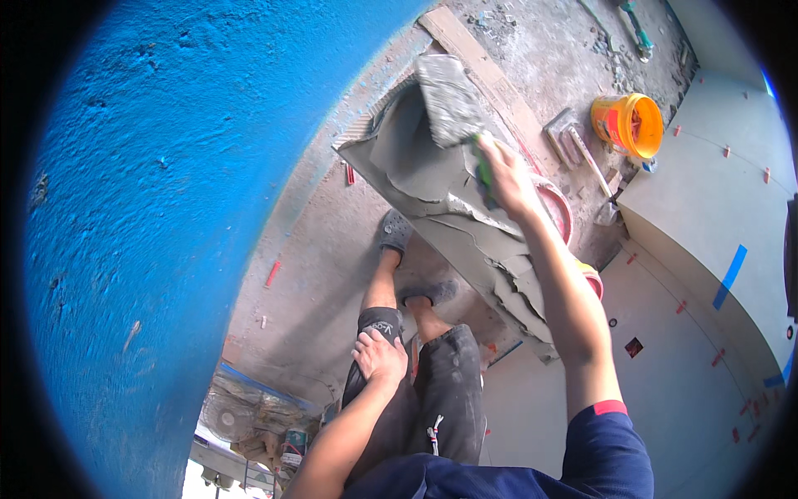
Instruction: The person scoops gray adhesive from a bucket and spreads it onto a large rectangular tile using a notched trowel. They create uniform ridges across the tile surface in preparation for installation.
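Observation:
My right hand (509,176) grips the green handle of a trowel (453,101), its flat blade smeared grey. The blade lies over the far end of a long tile (384,190) coated with wet grey mortar (486,237). Toward the far end the mortar is smoother, while thick ridges and folds stand in it nearer to me. My left hand (381,358) rests on my knee with its fingers spread over the dark trouser leg, holding nothing.
A blue rough wall (158,191) rises on the left. Right of the tile are an orange bucket (638,126), a second trowel (567,143) and a red-rimmed bucket (559,212), partly hidden by my arm. Large pale tiles (706,158) with red spacers cover the right. A green tool (638,32) lies far off.

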Motion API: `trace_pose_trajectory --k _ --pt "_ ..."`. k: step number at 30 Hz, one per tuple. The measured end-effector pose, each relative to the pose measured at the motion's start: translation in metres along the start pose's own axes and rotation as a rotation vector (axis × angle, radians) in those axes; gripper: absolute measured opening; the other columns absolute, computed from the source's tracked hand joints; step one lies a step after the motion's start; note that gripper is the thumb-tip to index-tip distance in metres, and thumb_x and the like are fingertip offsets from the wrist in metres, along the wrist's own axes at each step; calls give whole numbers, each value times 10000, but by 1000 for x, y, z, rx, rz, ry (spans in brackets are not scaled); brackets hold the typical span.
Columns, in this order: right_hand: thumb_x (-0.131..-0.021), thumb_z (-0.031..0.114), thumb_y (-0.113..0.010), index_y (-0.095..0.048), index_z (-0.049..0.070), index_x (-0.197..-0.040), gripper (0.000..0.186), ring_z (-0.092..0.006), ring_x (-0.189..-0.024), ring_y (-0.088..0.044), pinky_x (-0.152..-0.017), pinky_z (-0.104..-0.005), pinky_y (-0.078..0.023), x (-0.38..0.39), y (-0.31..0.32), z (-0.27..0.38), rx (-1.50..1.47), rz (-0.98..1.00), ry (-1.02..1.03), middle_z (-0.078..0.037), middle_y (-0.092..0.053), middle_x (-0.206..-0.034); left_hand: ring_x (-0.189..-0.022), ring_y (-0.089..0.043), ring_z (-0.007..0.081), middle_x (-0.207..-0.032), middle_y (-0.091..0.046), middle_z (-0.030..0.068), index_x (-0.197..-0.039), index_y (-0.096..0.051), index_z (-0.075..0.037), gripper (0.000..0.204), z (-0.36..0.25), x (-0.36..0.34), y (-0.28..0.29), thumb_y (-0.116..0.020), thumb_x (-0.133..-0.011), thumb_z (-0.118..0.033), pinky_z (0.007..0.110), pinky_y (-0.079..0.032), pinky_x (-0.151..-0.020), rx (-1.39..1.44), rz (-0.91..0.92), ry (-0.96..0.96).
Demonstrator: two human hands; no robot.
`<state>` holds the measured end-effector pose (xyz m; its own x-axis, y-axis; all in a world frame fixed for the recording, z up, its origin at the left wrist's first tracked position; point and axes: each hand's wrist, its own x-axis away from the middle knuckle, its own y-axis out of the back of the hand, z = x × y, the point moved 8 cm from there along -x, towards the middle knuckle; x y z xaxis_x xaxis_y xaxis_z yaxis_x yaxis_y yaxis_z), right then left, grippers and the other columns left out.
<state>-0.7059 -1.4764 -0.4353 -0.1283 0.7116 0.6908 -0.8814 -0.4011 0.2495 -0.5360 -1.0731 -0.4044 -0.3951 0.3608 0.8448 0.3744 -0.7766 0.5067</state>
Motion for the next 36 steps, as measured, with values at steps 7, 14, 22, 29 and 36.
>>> trace_pose_trajectory --k 7,14,22,29,36 --pt "-1044 499 -513 -592 72 -981 439 -121 -525 -548 -450 -309 -460 -51 -92 34 -221 274 1 -27 -549 -668 -1160 -563 366 -1201 -550 202 -1215 -519 22 555 -8 -1 6 -663 -912 -421 496 -402 -1023 11 21 9" --pt "-1004 471 -550 -596 39 -1129 452 -379 -743 -709 -690 -489 -571 35 -88 35 698 297 248 -208 -693 -813 -1115 -581 370 -1160 -563 197 -1188 -538 23 539 3 5 -3 -671 -899 -413 504 -419 -987 40 -7 10" --pt "-1001 446 -563 -591 64 -1123 402 -470 -799 -690 -695 -553 -554 -59 -9 88 883 -155 490 -265 -702 -843 -1144 -571 354 -1186 -556 194 -1202 -522 13 550 -1 2 -1 -664 -909 -431 496 -408 -1007 49 47 32" --pt "-1014 402 -572 -630 8 -1156 423 -463 -939 -685 -821 -519 -534 4 -21 79 790 -45 309 -295 -695 -953 -1104 -589 349 -1153 -570 179 -1158 -555 3 507 9 7 0 -663 -907 -425 505 -422 -977 60 16 54" --pt "-1008 384 -584 -651 -21 -1145 433 -475 -915 -682 -815 -512 -541 4 -96 59 640 293 256 -290 -700 -924 -1104 -591 342 -1163 -574 176 -1214 -546 29 574 4 6 1 -665 -899 -436 484 -430 -968 25 -25 15"
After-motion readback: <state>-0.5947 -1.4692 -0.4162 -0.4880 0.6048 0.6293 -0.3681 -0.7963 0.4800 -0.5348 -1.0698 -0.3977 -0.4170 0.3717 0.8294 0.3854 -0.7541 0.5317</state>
